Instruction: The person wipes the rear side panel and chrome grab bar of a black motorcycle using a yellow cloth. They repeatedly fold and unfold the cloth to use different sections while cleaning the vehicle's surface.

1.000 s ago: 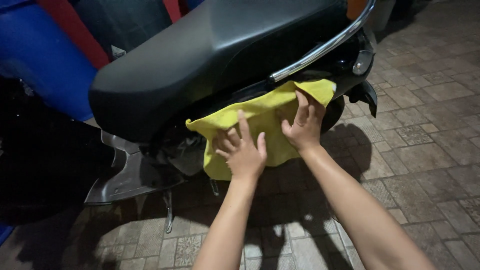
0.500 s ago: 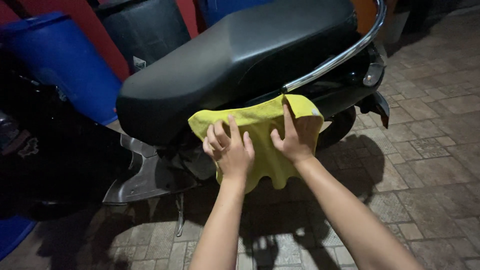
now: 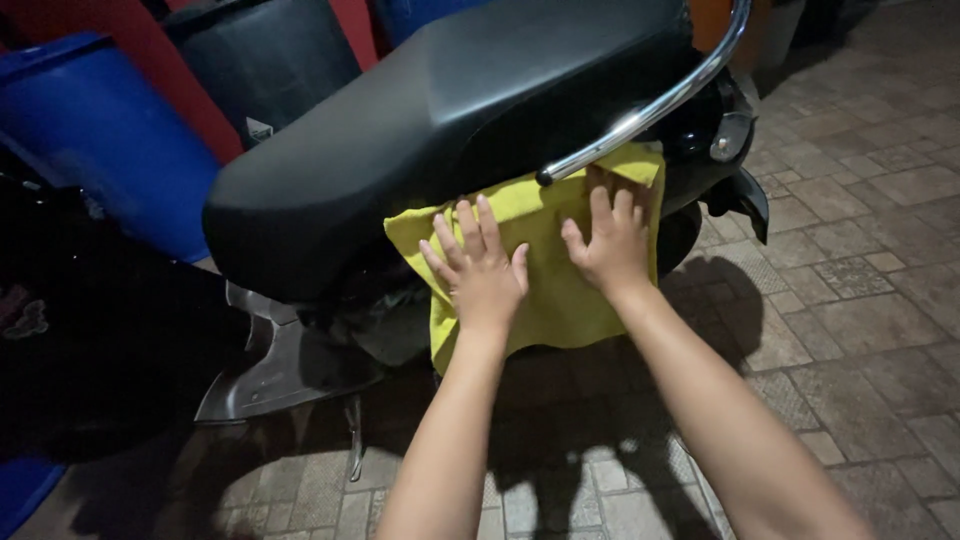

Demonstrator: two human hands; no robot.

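Brick paving (image 3: 850, 300) lies under us, dim and patchy, and a black scooter (image 3: 450, 130) stands on it with big blue barrels (image 3: 100, 150) behind.

We press a yellow cloth (image 3: 540, 270) flat against the scooter's side, just under the black seat (image 3: 480, 90). Our left hand (image 3: 485, 275) lies spread on the middle of the cloth. Our right hand (image 3: 610, 245) lies spread on it too, up near the shiny rail (image 3: 650, 105). Neither grip is closed on anything; the fingers are straight and open, and only the push of our palms keeps the cloth there. The bottom of the cloth hangs loose below our hands.

We think the cloth could slip. If we ease our push, nothing pinches it, so it may slide down and land on the dirty bricks. Then it would pick up grit, and grit could scratch the black paint.

Our right fingers are very near the end of the rail. A quick rub upward could bump them on it.

We also lean our weight on the scooter. We can see a thin stand (image 3: 352, 440) below, but not how well it sits. A hard push might rock the scooter.

The light is low, so we could miss dirty spots.
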